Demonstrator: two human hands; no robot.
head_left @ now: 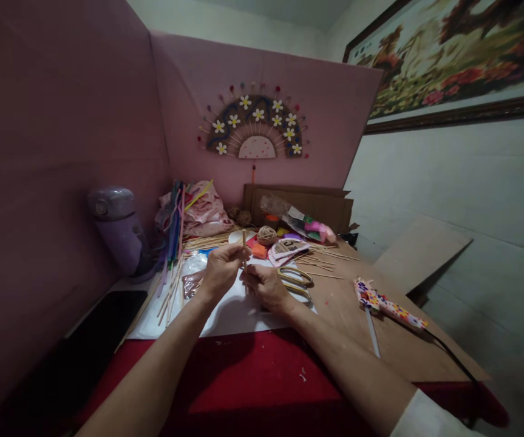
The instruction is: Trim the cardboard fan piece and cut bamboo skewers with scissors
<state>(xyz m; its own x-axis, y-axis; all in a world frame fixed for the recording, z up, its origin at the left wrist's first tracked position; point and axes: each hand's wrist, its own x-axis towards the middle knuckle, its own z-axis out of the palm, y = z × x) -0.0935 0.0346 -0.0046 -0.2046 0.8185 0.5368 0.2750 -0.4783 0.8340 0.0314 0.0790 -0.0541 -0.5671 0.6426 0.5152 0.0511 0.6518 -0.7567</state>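
Note:
My left hand (220, 270) pinches a thin wooden stick (244, 239) that stands upright, its top end showing above the fingers. Just below and to the right, my right hand (268, 288) has its fingers closed on the lower part of the same stick. Both hands are over the white paper (225, 321). Right behind my right hand lie scissors (305, 278) with gold-coloured handles. A clear plastic packet (193, 280) with something brown in it is beside my left hand.
A floral-patterned glue gun (389, 306) with a cord lies on the brown board (339, 321). Loose sticks (168, 303), a twine ball (266, 235) and pipe cleaners (176, 224) surround the work area. A purple bottle (122, 233) stands left; a flowered fan (257, 115) hangs behind.

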